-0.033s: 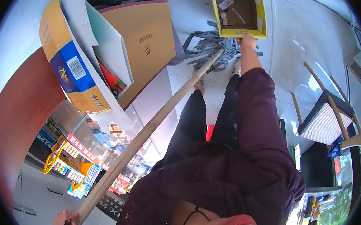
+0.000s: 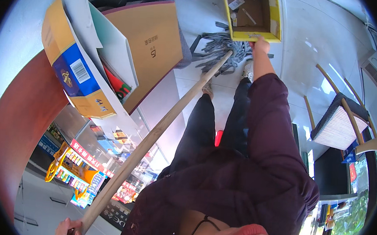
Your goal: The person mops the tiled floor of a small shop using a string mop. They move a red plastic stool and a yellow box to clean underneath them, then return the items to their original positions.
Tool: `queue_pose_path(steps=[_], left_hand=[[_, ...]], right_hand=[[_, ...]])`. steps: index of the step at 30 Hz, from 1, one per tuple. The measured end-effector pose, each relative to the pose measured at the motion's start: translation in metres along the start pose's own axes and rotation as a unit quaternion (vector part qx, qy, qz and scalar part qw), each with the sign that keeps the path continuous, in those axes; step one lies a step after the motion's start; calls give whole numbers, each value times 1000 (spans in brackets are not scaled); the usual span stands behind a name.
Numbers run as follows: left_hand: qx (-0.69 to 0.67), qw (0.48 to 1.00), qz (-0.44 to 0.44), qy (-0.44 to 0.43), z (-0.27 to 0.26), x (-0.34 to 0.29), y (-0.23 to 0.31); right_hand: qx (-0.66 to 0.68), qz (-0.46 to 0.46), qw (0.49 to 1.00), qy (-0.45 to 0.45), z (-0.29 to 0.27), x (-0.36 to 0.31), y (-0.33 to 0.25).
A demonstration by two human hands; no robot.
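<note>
My left hand [image 2: 68,229] is wrapped round the upper end of a wooden mop handle [image 2: 152,134], low at the left. The handle slants away to a grey strip mop head [image 2: 221,48] on the floor, close by my shoes. With my right arm stretched forward, my right hand [image 2: 261,46] grips the near edge of a yellow-rimmed cardboard box [image 2: 257,36]. This box is open at the top, with a few small scraps, a white label and a thin white stick inside. Part of the mop head is hidden behind the box and hand.
Left of the handle stand a large brown carton [image 2: 156,41] and a blue and gold box [image 2: 76,68] with boards in it. A glass display counter [image 2: 126,135] lies below them. A wooden chair [image 2: 339,123] with a striped cushion is at the right.
The yellow-rimmed box and my right hand have shifted slightly to the right. My left hand and the mop handle look almost unmoved.
</note>
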State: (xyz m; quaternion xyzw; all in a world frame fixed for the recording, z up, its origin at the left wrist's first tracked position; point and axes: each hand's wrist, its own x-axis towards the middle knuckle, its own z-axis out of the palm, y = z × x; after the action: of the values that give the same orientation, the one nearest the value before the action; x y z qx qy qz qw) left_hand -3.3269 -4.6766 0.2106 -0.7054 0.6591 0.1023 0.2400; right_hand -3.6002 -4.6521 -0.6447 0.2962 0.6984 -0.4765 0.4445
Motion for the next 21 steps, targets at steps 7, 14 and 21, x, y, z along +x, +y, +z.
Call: queue_pose_path(steps=[7,14,21], left_hand=[[-26,990,136,22,2,18,10],[-7,991,125,37,-4,12,4],[-22,987,156,22,4,11,-4]], right_hand=[[135,-35,989,47,-177,16,-12],[263,-5,960,91,-304,80,-17],[161,-5,981,105,-286,49,3]])
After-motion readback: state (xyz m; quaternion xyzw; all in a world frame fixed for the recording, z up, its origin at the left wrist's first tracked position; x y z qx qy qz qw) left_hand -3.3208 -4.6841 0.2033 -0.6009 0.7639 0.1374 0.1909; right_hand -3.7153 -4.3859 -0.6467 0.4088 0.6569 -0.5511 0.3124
